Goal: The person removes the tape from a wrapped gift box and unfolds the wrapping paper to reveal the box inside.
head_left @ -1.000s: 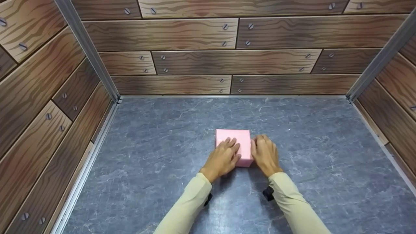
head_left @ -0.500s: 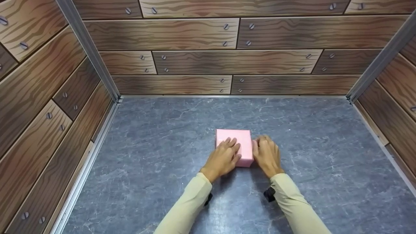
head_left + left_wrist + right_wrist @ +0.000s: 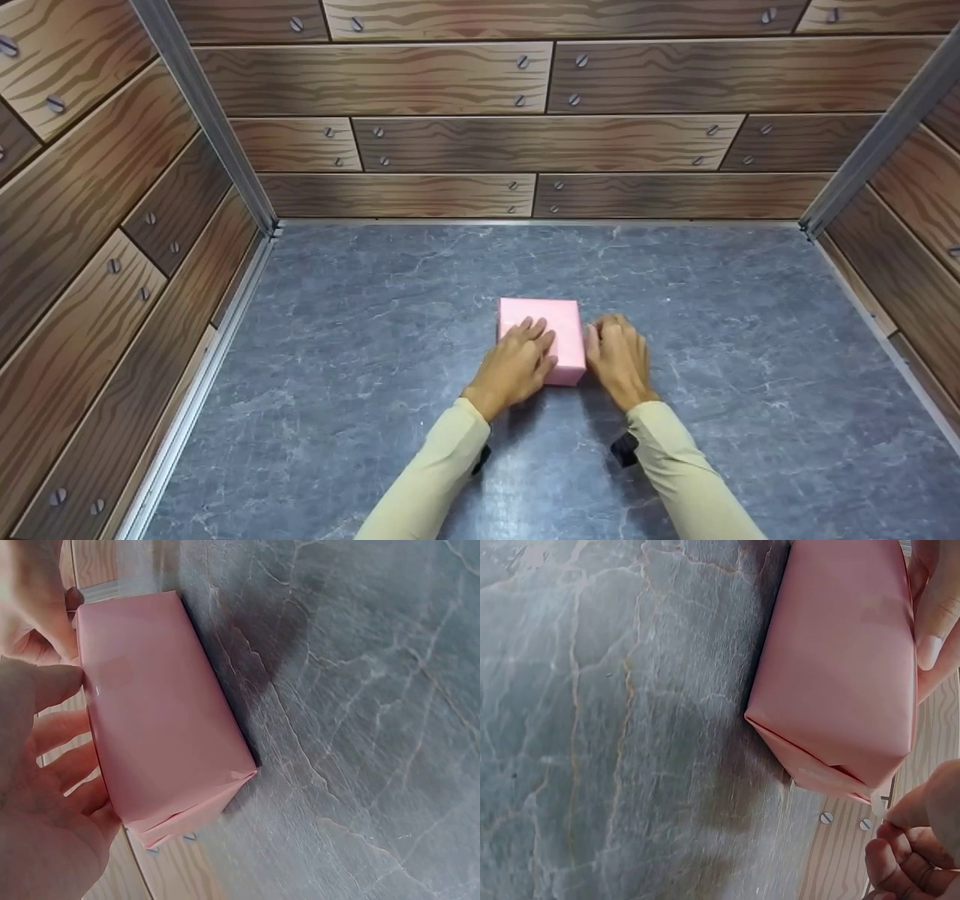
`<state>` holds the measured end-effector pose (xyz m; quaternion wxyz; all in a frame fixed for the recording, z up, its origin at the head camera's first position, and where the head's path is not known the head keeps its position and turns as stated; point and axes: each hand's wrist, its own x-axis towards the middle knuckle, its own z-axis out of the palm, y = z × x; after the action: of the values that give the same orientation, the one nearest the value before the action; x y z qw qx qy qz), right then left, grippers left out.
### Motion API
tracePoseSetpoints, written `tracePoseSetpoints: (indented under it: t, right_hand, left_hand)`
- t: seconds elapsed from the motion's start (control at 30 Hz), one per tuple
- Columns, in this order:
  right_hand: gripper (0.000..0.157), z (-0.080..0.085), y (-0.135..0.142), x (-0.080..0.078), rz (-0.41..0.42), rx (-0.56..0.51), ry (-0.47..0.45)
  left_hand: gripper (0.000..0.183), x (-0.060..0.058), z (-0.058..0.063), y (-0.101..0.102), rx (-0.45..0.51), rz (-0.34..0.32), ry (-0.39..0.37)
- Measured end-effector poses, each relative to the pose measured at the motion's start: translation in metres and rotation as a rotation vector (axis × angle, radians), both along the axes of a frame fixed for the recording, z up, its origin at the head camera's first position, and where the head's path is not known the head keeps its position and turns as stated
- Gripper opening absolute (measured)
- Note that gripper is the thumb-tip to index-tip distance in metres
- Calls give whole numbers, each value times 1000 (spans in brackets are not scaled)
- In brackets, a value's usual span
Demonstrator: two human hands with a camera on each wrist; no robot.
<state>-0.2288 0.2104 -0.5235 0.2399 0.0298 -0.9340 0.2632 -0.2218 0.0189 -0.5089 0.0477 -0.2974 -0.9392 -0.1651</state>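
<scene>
A pink paper-wrapped box [image 3: 566, 319] sits on the grey marbled tabletop, its folded end flap showing in the right wrist view. My left hand [image 3: 511, 367] rests on the top with fingers spread and straight, its thumb along the near edge of the box [image 3: 150, 705]. Just right of the box, my right hand [image 3: 619, 356] has curled fingers, thumb against forefinger. In the right wrist view a short pale strip of tape [image 3: 880, 799] reaches from the box's end to the pinching fingertips of that hand [image 3: 922, 840]. Most of the strip is hidden.
Wood-plank-patterned panels stand at the back [image 3: 450, 142], the left [image 3: 82, 300] and the right [image 3: 900, 247]. Metal rails [image 3: 202, 112] run along the corners. Dark wrist-worn cameras [image 3: 624, 448] hang under both light sleeves [image 3: 431, 469].
My right hand has moved slightly to the right, away from the box's side, its fingers still pinched. The left hand and the box have stayed in place.
</scene>
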Motion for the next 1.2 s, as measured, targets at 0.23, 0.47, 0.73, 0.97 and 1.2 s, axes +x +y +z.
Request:
tracePoseSetpoints:
  t: [0.23,0.47,0.73,0.97,1.2]
  right_hand:
    - [12,0,1,1,-5,6,7]
    - [15,2,6,2,-8,-1,-9]
    - [16,2,8,4,-19,-14,-45]
    - [13,3,10,4,-21,-40,-59]
    - [10,4,13,5,-25,-61,-52]
  left_hand:
    - [43,0,0,0,5,2,-11]
    - [44,0,0,0,9,8,-37]
    - [45,0,0,0,14,4,-57]
    - [43,0,-2,-1,13,4,-20]
    - [44,-2,-2,-3,-6,-15,35]
